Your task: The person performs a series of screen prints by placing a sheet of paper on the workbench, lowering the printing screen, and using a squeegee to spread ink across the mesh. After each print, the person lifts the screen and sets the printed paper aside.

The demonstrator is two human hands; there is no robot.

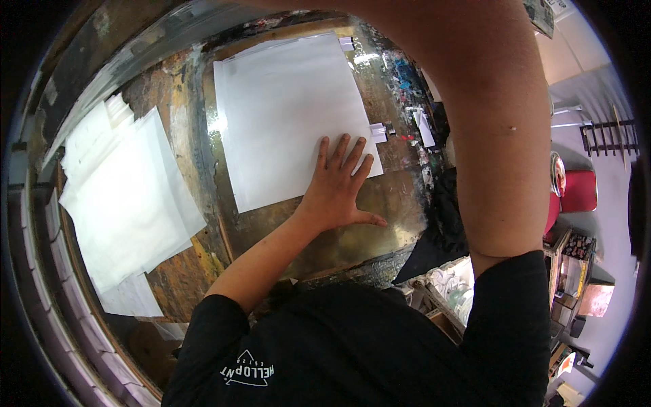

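Observation:
My left hand (337,191) lies palm down with its fingers spread on the near right part of a white sheet of paper (285,102). The thumb points right, off the paper's near edge. Beneath the sheet is a shiny, stained work board (278,237). Small pale tabs, one at the sheet's right side (378,132) and one by its far right corner (346,44), stick out along that edge. My right arm (502,136) is raised and stretches forward across the top right; its hand is beyond the picture.
A loose pile of white sheets (129,203) covers the worn wooden surface at left. Paint-splattered edging (407,81) borders the board's right side, with dark cloth (441,237) near it. A red container (580,190) and a cluttered shelf (573,271) stand farther right.

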